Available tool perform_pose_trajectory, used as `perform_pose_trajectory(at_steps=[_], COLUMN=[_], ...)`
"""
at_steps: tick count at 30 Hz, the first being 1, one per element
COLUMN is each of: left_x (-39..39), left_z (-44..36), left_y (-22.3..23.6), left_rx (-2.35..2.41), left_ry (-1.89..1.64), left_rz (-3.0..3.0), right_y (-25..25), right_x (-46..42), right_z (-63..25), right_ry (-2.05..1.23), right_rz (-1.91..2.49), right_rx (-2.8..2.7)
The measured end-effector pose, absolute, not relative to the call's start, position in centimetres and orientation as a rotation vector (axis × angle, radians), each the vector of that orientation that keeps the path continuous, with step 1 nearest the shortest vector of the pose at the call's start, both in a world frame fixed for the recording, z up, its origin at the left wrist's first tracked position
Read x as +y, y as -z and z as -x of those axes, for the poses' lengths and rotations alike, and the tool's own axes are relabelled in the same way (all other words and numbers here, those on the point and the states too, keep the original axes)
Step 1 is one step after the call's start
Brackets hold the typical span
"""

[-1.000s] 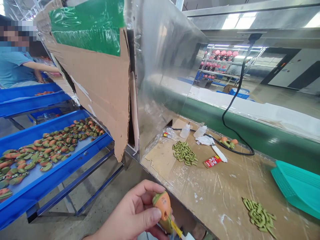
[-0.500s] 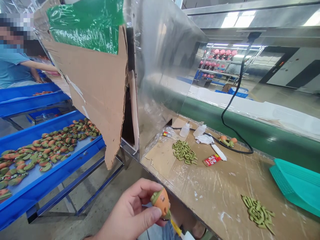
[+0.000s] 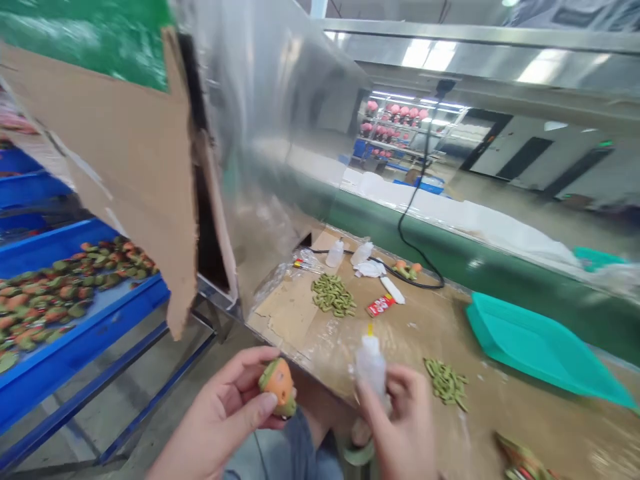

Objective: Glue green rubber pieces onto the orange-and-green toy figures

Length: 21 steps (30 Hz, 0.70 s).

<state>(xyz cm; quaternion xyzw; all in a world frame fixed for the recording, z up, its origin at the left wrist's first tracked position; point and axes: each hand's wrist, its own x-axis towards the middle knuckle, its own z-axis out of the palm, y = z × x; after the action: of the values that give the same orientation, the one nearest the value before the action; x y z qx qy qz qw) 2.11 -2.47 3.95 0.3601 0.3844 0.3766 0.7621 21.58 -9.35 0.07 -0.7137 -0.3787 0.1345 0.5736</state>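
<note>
Toy [image 3: 278, 381], pinched over the lap [image 3: 273, 453] by the left hand [image 3: 227, 410], could be dropped if that hold were loosened, or smeared if the bottle [image 3: 371, 365] grasped in the right hand [image 3: 406, 417] were squeezed too hard. Its rounded orange body is edged with green and marked by dark spots.

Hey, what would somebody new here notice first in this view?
Probably the bright turquoise tray at the right of the bench, and the blue tray at far left, strewn with orange-and-green pieces. Lower down, the left grip holds a small orange-and-green item, while the right grip holds a blurred, yellow-tipped bottle.
</note>
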Motion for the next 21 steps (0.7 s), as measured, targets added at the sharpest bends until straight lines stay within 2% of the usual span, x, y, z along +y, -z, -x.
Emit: perform_pose_trajectory(at_steps=[4,7,14,21], left_x=[-2.2,-1.9,-1.9,-2.3], left_z=[-2.1,-2.1,-2.6,-2.7], left_y=[-3.6,-3.5,-3.8,-3.9], left_rx=[0.880,0.912,0.926,0.937], left_ry=[-0.733,-0.718,-0.729,-0.745], left_rz=[-0.785,-0.771,-0.758,-0.752], right_y=[3.3,3.8,2.9,2.9], right_x=[-6.5,-7.5,-10.2,-9.3], right_z=[-23.9,-25.0,-33.3,-36.0], right_ry=[-0.342,-0.293,0.282,0.431], right_rz=[1.724,1.792,2.383,2.724], right_rx=[-0.900,-0.950,-0.900,-1.149])
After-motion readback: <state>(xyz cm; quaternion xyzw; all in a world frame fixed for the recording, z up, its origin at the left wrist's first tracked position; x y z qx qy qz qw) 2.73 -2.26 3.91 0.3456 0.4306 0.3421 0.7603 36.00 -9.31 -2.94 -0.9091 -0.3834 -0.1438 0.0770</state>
